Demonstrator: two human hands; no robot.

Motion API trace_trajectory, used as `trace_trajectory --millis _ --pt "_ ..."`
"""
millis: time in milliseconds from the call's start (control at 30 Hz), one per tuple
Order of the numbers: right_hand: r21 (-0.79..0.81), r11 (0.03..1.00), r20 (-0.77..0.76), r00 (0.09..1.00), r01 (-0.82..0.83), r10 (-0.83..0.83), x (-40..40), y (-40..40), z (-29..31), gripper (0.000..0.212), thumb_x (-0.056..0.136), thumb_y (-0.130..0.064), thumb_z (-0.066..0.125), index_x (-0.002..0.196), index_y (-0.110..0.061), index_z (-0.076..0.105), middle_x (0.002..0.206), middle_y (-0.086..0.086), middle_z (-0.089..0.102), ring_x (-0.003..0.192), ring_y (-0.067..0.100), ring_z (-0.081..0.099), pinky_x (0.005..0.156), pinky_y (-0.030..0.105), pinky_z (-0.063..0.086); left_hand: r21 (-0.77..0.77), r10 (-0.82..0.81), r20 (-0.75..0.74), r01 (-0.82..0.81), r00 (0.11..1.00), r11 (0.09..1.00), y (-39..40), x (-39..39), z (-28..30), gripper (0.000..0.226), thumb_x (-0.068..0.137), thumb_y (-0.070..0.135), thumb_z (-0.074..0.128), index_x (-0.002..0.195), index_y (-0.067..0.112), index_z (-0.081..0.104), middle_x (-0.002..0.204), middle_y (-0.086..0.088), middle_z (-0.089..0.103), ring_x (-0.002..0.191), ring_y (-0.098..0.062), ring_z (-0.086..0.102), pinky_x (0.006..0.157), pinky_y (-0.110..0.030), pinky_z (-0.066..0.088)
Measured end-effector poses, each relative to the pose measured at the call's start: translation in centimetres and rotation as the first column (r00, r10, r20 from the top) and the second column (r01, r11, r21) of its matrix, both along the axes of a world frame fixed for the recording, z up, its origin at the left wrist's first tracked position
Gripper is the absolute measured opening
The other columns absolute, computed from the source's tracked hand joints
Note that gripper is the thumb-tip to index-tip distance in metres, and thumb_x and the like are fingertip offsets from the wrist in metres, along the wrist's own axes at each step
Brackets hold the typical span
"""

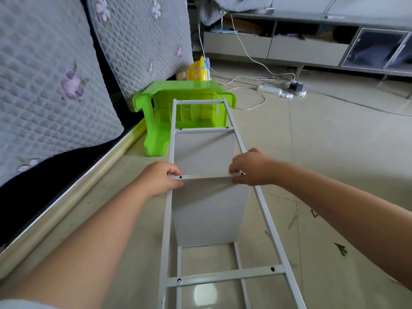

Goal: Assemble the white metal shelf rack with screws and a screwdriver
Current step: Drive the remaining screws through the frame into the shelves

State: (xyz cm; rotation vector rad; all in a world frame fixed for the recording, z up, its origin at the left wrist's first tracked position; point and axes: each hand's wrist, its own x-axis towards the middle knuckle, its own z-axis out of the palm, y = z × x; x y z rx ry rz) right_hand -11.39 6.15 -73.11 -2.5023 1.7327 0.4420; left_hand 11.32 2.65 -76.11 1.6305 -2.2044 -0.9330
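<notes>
On the far left, a grey quilted sofa cover with purple flowers hangs down over a dark sofa base edged with a shiny metal strip. Just right of it, a green plastic stool lies tipped on its side on the floor, with a yellow toy behind it.

The white rack frame runs down the middle, lying on the floor from the near edge away to the stool, its far end right up against the stool's open underside. White panels sit between the long rails.

The left hand grips the left end of a cross bar, fingers curled over the top where bar meets left rail, a dark screw hole showing just beside the fingertips. The right hand pinches the bar's right end against the right rail, thumb and fingers closed on the joint. No screwdriver shows in either hand.

Nearer, a second cross bar spans the rails with a screw hole at each end.

Far right, white cables trail across the floor to a power strip, in front of a low grey cabinet along the far wall. Small dark scraps lie on the floor near the right arm.
</notes>
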Motion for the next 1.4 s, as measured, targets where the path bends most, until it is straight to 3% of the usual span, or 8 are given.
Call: trace_trajectory --millis 167,333,500,767,1000,1167,1333,1400 --pt "0.127 0.992 -0.063 0.998 0.005 0.003 0.9 -0.6 1.3 0.032 0.09 -0.032 0.053 0.119 -0.018 0.055 0.118 -0.004 0.053 0.115 0.015 0.046 0.101 0.033 0.026 -0.014 -0.014 0.216 0.017 0.976 1.0 -0.1 -0.5 1.0 0.028 0.08 0.025 0.07 0.106 0.014 0.069 0.103 -0.003 0.066 0.092 -0.017 0.058 0.066 -0.02 0.035" --pt "0.115 0.993 -0.041 0.999 0.001 0.003 1.0 0.3 1.1 0.031 0.09 -0.029 0.054 0.119 -0.018 0.055 0.117 -0.004 0.053 0.114 0.015 0.045 0.1 0.033 0.029 -0.016 -0.117 0.562 0.153 0.819 0.988 0.3 -1.5 2.5 0.021 0.084 0.029 0.064 0.091 0.011 0.069 0.07 -0.008 0.056 0.073 -0.023 0.056 0.064 -0.024 0.042" --pt "0.1 0.994 0.185 0.981 0.037 -0.055 -0.7 1.9 0.3 0.029 0.086 -0.016 0.054 0.114 -0.015 0.061 0.098 -0.006 0.059 0.103 0.015 0.053 0.081 0.018 0.03 -0.133 -0.052 0.749 0.227 0.661 0.965 1.5 -2.8 1.9 0.022 0.085 0.026 0.059 0.102 0.013 0.064 0.102 -0.009 0.053 0.103 -0.028 0.054 0.083 -0.036 0.044" --pt "0.085 0.945 0.795 0.55 0.316 -0.256 -4.7 1.9 0.4 0.048 0.075 0.02 0.035 0.106 -0.001 0.065 0.105 0.016 0.066 0.089 0.013 0.058 0.082 0.015 0.047 -0.255 -0.271 0.518 0.449 0.811 0.857 2.4 -5.3 0.4 0.026 0.092 0.031 0.051 0.087 0.007 0.06 0.099 -0.01 0.057 0.102 -0.028 0.053 0.079 -0.031 0.043" --pt "-0.096 0.969 0.664 0.74 0.226 -0.107 -5.9 1.5 -2.6 0.046 0.083 0.011 0.048 0.122 -0.011 0.059 0.128 0.007 0.053 0.112 0.019 0.052 0.087 0.009 0.031 -0.227 -0.425 0.349 0.515 0.835 0.826 2.5 -4.6 0.5 0.067 0.065 0.057 0.03 0.083 0.005 0.068 0.085 -0.002 0.062 0.085 -0.02 0.057 0.075 -0.032 0.043" --pt "-0.123 0.954 0.713 0.693 0.272 -0.106 -5.3 1.3 -2.9 0.038 0.082 0.011 0.051 0.112 -0.006 0.066 0.123 0.011 0.055 0.111 0.022 0.055 0.089 0.011 0.033 -0.229 -0.398 0.235 0.448 0.887 0.864 3.4 -5.3 -0.2 0.059 0.068 0.057 0.03 0.075 0.006 0.06 0.07 -0.002 0.052 0.073 -0.021 0.053 0.068 -0.033 0.039" --pt "0.307 0.802 0.842 0.247 0.512 -0.48 -4.3 3.6 -2.5 0.015 0.09 -0.005 0.052 0.096 0.002 0.064 0.077 0.006 0.063 0.074 0.021 0.063 0.066 0.026 0.055 -0.237 -0.383 0.232 0.433 0.894 0.87 3.6 -5.3 0.0 0.065 0.07 0.059 0.028 0.088 0.008 0.065 0.08 -0.007 0.061 0.08 -0.023 0.056 0.072 -0.036 0.044" --pt "0.474 0.738 0.752 0.216 0.48 -0.623 -3.8 4.5 -2.1 0.022 0.088 -0.016 0.06 0.087 0.005 0.065 0.064 0.004 0.06 0.058 0.015 0.059 0.054 0.021 0.054 -0.225 -0.388 0.31 0.463 0.868 0.857 3.5 -5.2 0.3 0.057 0.076 0.055 0.034 0.089 0.01 0.065 0.083 -0.006 0.059 0.085 -0.023 0.056 0.073 -0.034 0.044"
